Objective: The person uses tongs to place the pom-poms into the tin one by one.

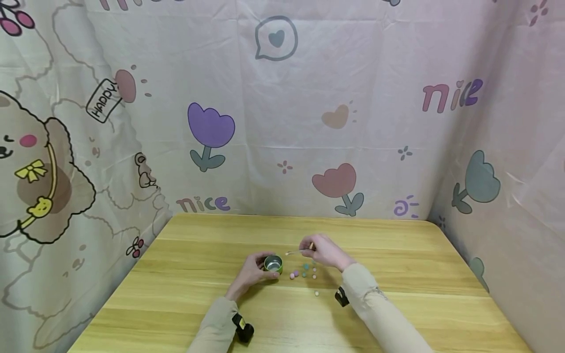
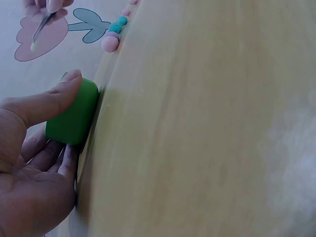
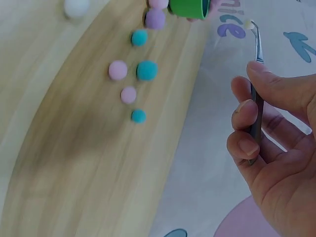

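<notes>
My left hand (image 1: 252,273) grips a small round green tin (image 2: 79,113) on the table, thumb at the near side and fingers behind. Its open top faces up in the head view, showing a silvery inside. To the right, my right hand (image 1: 325,251) pinches bent-tip tweezers (image 3: 258,52) between thumb and fingers. A small cream pompom (image 3: 248,24) is held at the tweezers' tip, raised over the table close to the right of the tin. Below that hand lie loose pompoms, among them a purple one (image 3: 155,19), a teal one (image 3: 147,70) and a pink one (image 3: 118,70).
A white pompom (image 1: 316,293) lies apart, nearer the front. The wooden table (image 1: 198,245) meets a printed cloth backdrop (image 1: 282,98) at its back edge, and cloth hangs at both sides too. Each wrist carries a black camera (image 1: 243,329).
</notes>
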The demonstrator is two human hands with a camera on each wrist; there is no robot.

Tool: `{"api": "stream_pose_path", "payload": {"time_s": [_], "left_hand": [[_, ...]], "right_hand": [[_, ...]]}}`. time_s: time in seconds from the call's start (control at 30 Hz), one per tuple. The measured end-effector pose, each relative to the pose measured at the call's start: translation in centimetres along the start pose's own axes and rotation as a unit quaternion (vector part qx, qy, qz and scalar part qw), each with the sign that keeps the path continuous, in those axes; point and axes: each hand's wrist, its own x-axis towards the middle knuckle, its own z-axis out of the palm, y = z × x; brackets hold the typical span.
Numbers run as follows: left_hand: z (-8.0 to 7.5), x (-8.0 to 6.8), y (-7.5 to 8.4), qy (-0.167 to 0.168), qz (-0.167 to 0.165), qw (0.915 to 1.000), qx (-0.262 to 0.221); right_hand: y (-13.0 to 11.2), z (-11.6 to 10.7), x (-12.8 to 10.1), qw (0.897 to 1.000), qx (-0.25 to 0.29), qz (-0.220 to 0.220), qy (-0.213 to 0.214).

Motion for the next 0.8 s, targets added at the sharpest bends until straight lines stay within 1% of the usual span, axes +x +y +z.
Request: {"api": "stream_pose_path", "payload": {"time_s": [0.2, 0.37, 0.57, 0.7, 0.8], "left_hand": [[0.1, 0.1, -0.1, 0.005, -0.006, 0.9999, 0.013], [-0.1, 0.1, -0.1, 0.001, -0.006, 0.9999, 0.011], [0.0, 0.2, -0.3, 0.001, -0.011, 0.9999, 0.003], [0.0, 0.3, -0.4, 0.001, -0.011, 0.9999, 0.006], [-0.1, 0.2, -0.4, 0.0, -0.005, 1.0, 0.007]], "right_hand": [[-0.4, 0.7, 1.0, 1.0, -0.004, -0.015, -0.011], [-0.6, 1.4, 1.6, 0.999, -0.01, -0.021, -0.023], [-0.6, 2.1, 2.0, 0.999, 0.002, -0.024, -0.043], [-0.6, 2.5, 2.2, 0.998, 0.006, -0.021, -0.052], [-0.6, 2.7, 2.2, 0.998, 0.008, -0.012, -0.057]]}}
